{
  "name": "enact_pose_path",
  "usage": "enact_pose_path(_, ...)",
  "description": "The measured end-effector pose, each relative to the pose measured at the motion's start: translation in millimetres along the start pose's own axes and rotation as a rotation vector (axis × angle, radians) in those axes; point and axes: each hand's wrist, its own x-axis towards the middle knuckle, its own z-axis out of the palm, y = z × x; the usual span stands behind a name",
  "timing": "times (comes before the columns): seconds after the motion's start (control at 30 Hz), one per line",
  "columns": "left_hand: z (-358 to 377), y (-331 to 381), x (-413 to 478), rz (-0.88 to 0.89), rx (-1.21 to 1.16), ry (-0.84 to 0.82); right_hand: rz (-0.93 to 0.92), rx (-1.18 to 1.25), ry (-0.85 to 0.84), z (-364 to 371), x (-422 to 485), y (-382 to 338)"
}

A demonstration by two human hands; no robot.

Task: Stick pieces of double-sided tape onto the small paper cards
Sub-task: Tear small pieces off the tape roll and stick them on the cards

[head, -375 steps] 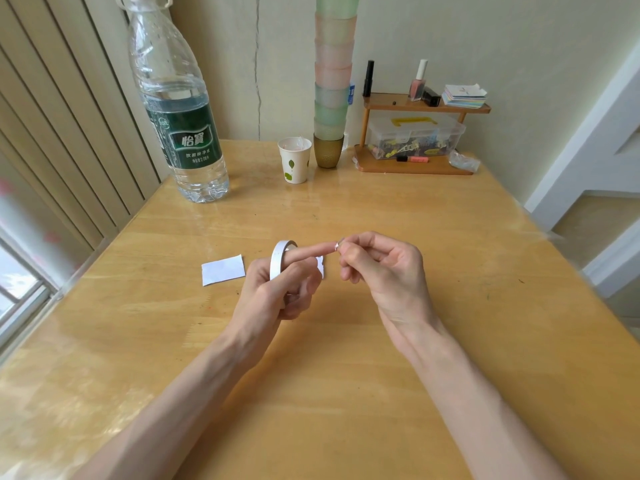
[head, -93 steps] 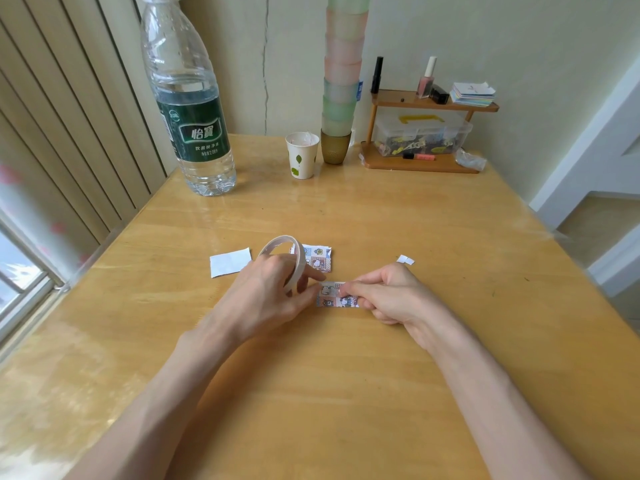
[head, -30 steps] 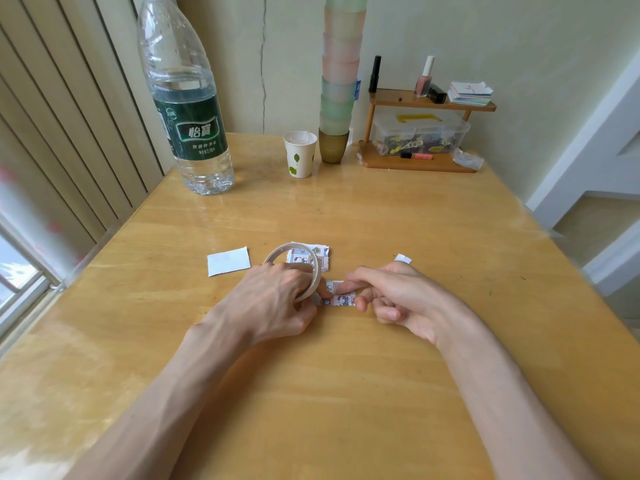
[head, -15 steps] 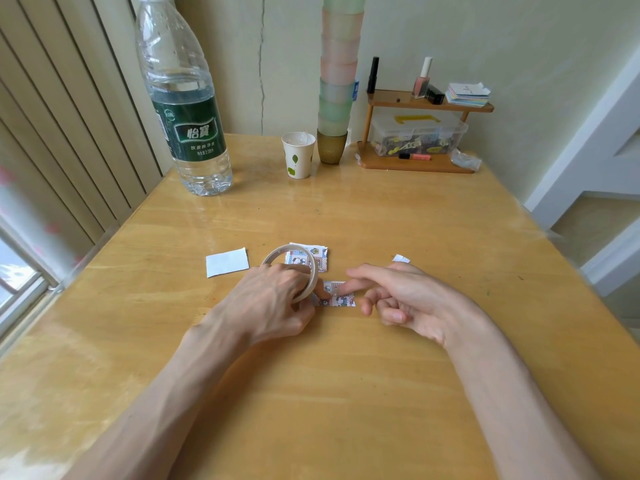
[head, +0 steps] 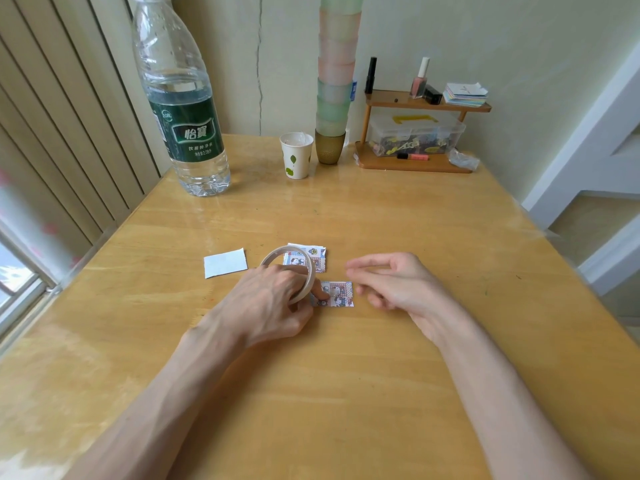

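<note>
A: Cards lie near the middle of the desk [head: 381,393], which also carries a big water bottle [head: 180,109], a tower of cups [head: 334,81] and a paper cup [head: 296,154] at the far side.

B: And the hands?

A: The left hand [head: 273,306] has its grip closed on the tape roll [head: 291,271], ringed over its fingers, with one fingertip pressing the near patterned card [head: 337,295] flat. The right hand [head: 398,285] hovers just beside that card, its grip loosely open and holding nothing.

B: Other cards?

A: A small patterned stack [head: 310,255] sits just behind the roll, and a plain white card [head: 225,263] lies apart to the left.
</note>
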Motion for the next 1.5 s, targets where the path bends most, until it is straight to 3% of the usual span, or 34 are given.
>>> enact_pose_path(0.13, -0.6, 1.9, -1.4, 0.010, 0.000, 0.034, -0.196, -0.209, 0.136, 15.5, 8.8, 13.2)
enact_pose_path(0.3, -2.8, 4.5, -2.9, 0.011, -0.042, 0.043, -0.316, -0.375, 0.164, 22.9, 15.0, 21.1)
enact_pose_path(0.97, -2.0, 5.3, -2.9, -0.033, -0.064, 0.009, -0.321, -0.408, 0.146, 23.6, 18.9, 23.5)
enact_pose_path(1.13, -3.2, 5.7, -3.3, -0.036, -0.065, 0.006, -0.295, -0.311, 0.114, 19.0, 16.7, 22.0)
enact_pose_path(1.5, -8.2, 3.3, -2.7, -0.086, -0.152, -0.027, -0.301, -0.423, 0.130, 23.0, 19.1, 22.6)
